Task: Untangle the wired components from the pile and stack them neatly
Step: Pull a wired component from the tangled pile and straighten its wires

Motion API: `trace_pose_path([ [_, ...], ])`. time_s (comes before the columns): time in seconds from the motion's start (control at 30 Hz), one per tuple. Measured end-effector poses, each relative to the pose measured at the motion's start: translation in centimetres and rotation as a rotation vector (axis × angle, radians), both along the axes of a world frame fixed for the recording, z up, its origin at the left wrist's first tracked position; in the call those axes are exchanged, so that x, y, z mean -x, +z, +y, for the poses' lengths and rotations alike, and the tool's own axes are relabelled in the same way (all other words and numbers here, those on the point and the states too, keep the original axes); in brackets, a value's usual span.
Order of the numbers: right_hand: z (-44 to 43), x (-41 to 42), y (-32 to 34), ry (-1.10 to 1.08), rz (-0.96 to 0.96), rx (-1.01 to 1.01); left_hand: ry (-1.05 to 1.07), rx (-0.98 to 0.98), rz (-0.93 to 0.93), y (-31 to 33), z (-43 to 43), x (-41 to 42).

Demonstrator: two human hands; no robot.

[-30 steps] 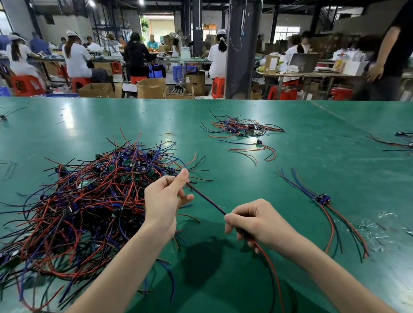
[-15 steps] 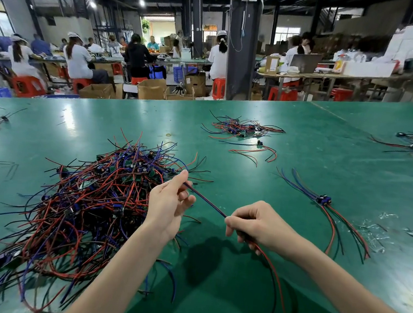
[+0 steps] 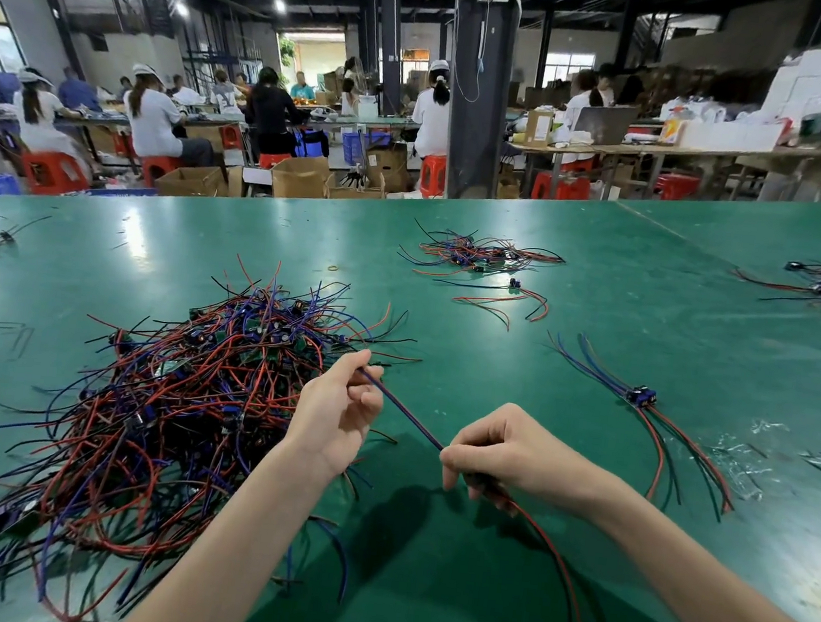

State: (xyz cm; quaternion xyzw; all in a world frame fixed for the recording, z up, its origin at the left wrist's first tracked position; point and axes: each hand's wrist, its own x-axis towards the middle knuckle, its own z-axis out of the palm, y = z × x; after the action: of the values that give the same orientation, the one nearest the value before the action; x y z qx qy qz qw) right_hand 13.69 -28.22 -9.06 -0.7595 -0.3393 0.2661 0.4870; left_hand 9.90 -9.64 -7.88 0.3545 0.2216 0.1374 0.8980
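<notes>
One wired component [image 3: 407,415], lifted just above the bench [image 3: 604,302], near the front edge. Pulled straight between two hands. Left hand [image 3: 335,414] pinching the blue wire ends between thumb and first finger, other fingers loosely bent. Right hand [image 3: 509,455] curled tight round the middle, with the small hard part likely inside the fist but mostly hidden. Red and black wires hanging down from that fist toward the front edge.

Probably very light. Soft, bendy wires, quick to flop, loop and catch on others. Smooth skins, so maybe a bit slippery under a pull. Best held at the little hard part in the middle, not by one thin wire end; likely kinder to the joins. Gentle pulls, no yanking.

Big pile [image 3: 172,411] of red, blue and black wires toward the left side of the bench, just beside the left hand. Hard to tell whether any wire there is caught on the held one. Neat stack [image 3: 642,396] toward the right side, wires lying side by side. Smaller heap [image 3: 476,254] nearer the far edge.
</notes>
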Motion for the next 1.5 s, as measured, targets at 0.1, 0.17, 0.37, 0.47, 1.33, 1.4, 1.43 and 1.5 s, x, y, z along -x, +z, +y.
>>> trace_pose_path([
  [0.1,-0.1,0.0,0.2,0.038,0.014,-0.007,-0.074,0.133,0.030,0.0,0.1,-0.1],
  [0.17,-0.1,0.1,0.3,0.048,0.015,-0.007,-0.128,0.230,0.046,-0.1,0.3,0.0],
  [0.37,0.0,0.1,-0.1,0.000,-0.005,0.016,-0.236,0.437,0.044,0.0,1.0,0.2],
  [0.47,0.0,0.1,-0.2,-0.015,0.003,0.019,-0.314,0.528,0.015,0.0,1.3,0.1],
  [1.33,-0.2,0.4,0.2,0.117,0.119,-0.008,0.223,-0.882,-0.021,-1.2,0.5,0.4],
  [1.4,-0.2,0.4,0.2,0.111,0.126,-0.018,0.217,-0.832,-0.006,-1.1,0.5,0.3],
  [1.43,-0.3,0.4,0.2,0.109,0.129,-0.021,0.213,-0.809,0.002,-1.0,0.5,0.3],
  [1.5,-0.2,0.4,0.2,0.105,0.130,-0.025,0.211,-0.780,0.010,-0.9,0.6,0.3],
])
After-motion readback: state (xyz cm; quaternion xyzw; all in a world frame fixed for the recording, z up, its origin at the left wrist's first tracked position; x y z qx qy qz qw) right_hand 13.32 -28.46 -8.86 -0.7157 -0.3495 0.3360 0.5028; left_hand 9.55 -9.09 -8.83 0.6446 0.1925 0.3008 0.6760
